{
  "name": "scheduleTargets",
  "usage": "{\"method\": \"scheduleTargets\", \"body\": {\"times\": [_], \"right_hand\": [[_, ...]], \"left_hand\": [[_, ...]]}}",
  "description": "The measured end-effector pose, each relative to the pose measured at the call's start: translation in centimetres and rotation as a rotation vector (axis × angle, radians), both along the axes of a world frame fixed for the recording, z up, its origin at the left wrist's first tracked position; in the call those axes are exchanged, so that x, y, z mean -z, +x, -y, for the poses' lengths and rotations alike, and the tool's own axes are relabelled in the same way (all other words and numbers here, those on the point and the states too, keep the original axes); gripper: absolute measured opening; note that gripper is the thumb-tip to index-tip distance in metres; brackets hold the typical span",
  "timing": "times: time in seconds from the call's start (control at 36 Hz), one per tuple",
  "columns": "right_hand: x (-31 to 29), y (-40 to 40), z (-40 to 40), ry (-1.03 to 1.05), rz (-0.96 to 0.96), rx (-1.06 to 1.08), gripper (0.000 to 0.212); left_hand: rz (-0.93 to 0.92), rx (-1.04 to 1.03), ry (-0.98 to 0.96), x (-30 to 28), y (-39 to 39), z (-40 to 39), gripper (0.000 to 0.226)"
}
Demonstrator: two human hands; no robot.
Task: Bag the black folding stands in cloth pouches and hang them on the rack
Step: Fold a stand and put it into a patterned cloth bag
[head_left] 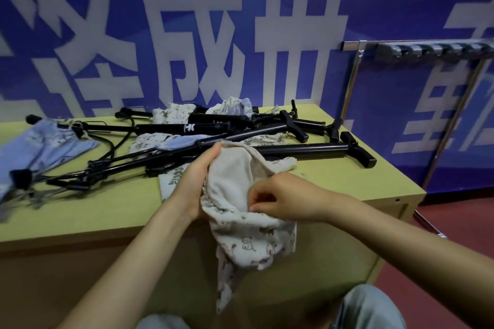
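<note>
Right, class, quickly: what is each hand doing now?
Left hand: grips the cream pouch.
Right hand: fingers pinch the same pouch.

Stands [240,139] lie on the table [107,211], rack [427,48] behind right.

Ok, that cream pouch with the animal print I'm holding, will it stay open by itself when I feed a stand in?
Probably not. The cream pouch looks floppy: it hangs limp below the table edge, bunched where the left hand grips it. The right hand pinches its rim, so it likely needs both hands. It seems light.
</note>
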State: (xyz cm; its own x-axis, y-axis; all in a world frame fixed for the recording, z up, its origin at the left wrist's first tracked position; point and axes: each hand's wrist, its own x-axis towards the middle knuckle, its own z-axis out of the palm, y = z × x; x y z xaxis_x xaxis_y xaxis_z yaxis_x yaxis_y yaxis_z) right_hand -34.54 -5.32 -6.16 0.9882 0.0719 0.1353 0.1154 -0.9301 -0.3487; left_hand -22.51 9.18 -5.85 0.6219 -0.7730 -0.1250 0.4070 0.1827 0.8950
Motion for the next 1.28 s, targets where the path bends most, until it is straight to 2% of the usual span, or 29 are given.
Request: {"method": "scheduleTargets", "body": {"times": [0.22, 0.33, 0.39, 0.53, 0.64, 0.72, 0.78, 0.86, 0.92, 1.0, 1.06, 1.11, 1.19, 1.28], "right_hand": [[-1.2, -0.5, -1.4, -0.066, -0.004, -0.014, 0.030], [-2.3, -1.1, -2.1, 0.014, -0.053, -0.047, 0.054], [-2.9, -1.3, -2.3, -0.007, -0.064, -0.093, 0.057], [-3.9, -1.0, -2.6, -0.071, 0.035, -0.132, 0.044], [-4.7, -0.6, -2.0, 0.002, 0.156, -0.079, 0.045], [-6.0, 0.0, -1.2, 0.047, 0.256, 0.011, 0.037], [-7.3, 0.5, -0.5, -0.002, 0.308, 0.101, 0.037], [-9.7, 1.0, 1.1, -0.089, 0.400, 0.205, 0.047], [-11.4, 1.4, 2.5, -0.026, 0.453, 0.238, 0.056], [-13.3, 2.6, 4.9, 0.011, 0.516, 0.275, 0.052], [-13.7, 3.5, 6.2, 0.006, 0.491, 0.287, 0.046], [-13.0, 4.5, 7.0, -0.094, 0.423, 0.292, 0.039], [-10.6, 6.1, 8.0, -0.384, 0.381, 0.303, 0.034], [-7.5, 7.8, 9.4, -0.470, 0.352, 0.265, 0.029]], "left_hand": [[0.109, -0.051, -0.034, -1.0, -1.0, -3.8, 0.045], [0.128, -0.158, -0.002, -1.6, -0.4, -5.0, 0.039], [0.135, -0.236, 0.009, -2.1, 0.5, -5.4, 0.035], [0.070, -0.359, 0.046, -2.6, 2.5, -5.4, 0.029], [0.067, -0.370, 0.056, -3.1, 2.9, -4.6, 0.027], [0.128, -0.388, 0.075, -4.1, 3.1, -3.7, 0.025], [0.180, -0.409, 0.085, -4.8, 3.1, -2.9, 0.025], [0.269, -0.432, 0.091, -5.7, 3.0, -1.4, 0.023], [0.313, -0.436, 0.089, -6.0, 3.2, -0.5, 0.024], [0.384, -0.428, 0.146, -5.6, 3.5, 1.0, 0.019], [0.454, -0.399, 0.232, -4.8, 3.5, 2.2, 0.017], [0.549, -0.356, 0.322, -3.8, 3.5, 3.1, 0.020], [0.675, -0.361, 0.441, -2.2, 4.0, 4.0, 0.026], [0.736, -0.350, 0.482, -1.3, 5.0, 4.1, 0.034]]}}
